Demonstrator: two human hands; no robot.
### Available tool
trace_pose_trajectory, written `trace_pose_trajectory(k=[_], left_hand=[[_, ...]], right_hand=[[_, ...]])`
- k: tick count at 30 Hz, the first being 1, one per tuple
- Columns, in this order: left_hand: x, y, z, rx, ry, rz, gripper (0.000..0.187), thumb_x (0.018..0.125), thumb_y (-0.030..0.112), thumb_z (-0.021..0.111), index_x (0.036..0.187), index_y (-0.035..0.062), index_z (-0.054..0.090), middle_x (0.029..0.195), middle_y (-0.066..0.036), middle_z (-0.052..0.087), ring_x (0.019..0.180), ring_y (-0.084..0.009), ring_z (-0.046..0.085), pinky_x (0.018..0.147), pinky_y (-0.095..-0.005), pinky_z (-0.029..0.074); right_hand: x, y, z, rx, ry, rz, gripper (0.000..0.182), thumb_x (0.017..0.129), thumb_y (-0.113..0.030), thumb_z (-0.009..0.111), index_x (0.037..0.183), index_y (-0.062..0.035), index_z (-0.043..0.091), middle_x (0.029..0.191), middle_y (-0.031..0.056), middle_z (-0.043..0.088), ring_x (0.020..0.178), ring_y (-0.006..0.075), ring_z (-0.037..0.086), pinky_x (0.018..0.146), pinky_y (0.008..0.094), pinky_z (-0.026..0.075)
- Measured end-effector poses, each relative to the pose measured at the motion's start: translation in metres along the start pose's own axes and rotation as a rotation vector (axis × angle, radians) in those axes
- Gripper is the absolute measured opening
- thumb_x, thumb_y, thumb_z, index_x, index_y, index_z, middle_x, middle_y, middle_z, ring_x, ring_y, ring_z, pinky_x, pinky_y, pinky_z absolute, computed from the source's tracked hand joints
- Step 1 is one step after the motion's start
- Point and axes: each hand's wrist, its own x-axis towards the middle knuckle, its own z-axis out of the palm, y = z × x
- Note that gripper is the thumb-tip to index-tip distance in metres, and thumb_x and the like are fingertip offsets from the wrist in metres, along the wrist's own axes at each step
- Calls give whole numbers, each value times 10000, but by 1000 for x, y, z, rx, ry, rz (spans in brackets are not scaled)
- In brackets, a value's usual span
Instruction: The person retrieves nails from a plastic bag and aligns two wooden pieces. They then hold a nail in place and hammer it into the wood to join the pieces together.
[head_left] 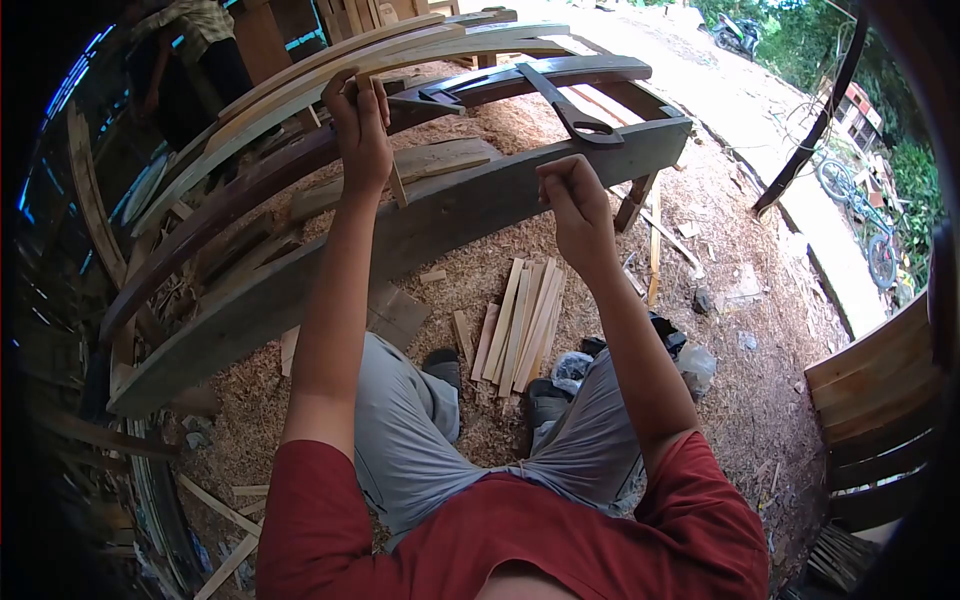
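Note:
My left hand (360,130) is raised over the workbench, its fingers closed around a narrow wooden strip (398,185) that slants down toward the grey plank (450,205). Just right of that hand, a dark try square (430,102) rests near the curved dark beam (480,90). My right hand (578,205) is closed in a pinch at the plank's near side; whatever lies between its fingertips is too small to make out. A handsaw (590,125) lies across the beam and plank, its handle just above my right hand.
Cut wooden strips (518,325) lie on the shavings-covered ground between my feet. Long pale boards (400,50) rest behind the beam. Plastic bags (695,368) sit by my right leg. Another person (205,40) stands at the back left. A bicycle (860,205) stands outside.

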Motion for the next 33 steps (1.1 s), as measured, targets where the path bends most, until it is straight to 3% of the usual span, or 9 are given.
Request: trace_pose_trajectory(k=[11, 14, 19, 24, 26, 33], left_hand=[[5, -1, 3, -25, -17, -64, 275, 1149, 165, 362, 1421, 127, 359, 966, -39, 550, 712, -79, 435, 620, -242, 405], [1, -9, 2, -6, -66, -122, 318, 1152, 282, 404, 1430, 141, 346, 1027, -78, 573, 788, -127, 529, 714, -292, 477], [7, -29, -10, -162, -59, -200, 381, 1133, 318, 461, 1457, 152, 353, 1067, -104, 585, 824, -148, 550, 723, -304, 484], [13, -38, -16, -181, -9, -304, 435, 1113, 352, 467, 1472, 138, 346, 1058, -131, 572, 807, -151, 530, 702, -306, 463], [11, -37, -18, -231, -56, -349, 503, 1093, 365, 473, 1524, 141, 343, 1147, -163, 522, 865, -187, 500, 745, -339, 453], [13, -41, -7, -51, 89, -460, 507, 1116, 401, 396, 1548, 153, 302, 1110, -149, 485, 840, -201, 480, 705, -334, 432]], right_hand=[[-3, 25, 22, -6, -16, 0, 86, 1030, -36, 598, 1084, -15, 661, 942, 39, 677, 853, 109, 626, 786, 266, 498], [-3, 43, 20, -200, -3, -100, 92, 1006, -19, 627, 1068, -21, 695, 967, 53, 691, 832, 128, 634, 764, 271, 498], [-11, 66, 17, -159, 60, 138, 118, 979, 15, 651, 1068, -19, 719, 970, 84, 695, 800, 144, 636, 746, 270, 498], [-6, 90, 10, -370, -23, 58, 218, 906, 97, 696, 1085, -24, 721, 974, 107, 707, 847, 211, 687, 749, 307, 531], [0, 105, 12, -361, 8, 92, 232, 888, 113, 704, 1077, -21, 719, 977, 113, 712, 860, 232, 695, 754, 317, 537], [15, 141, 15, -331, -43, 195, 294, 782, 133, 756, 1003, -30, 651, 972, 120, 720, 904, 297, 698, 790, 368, 547]])
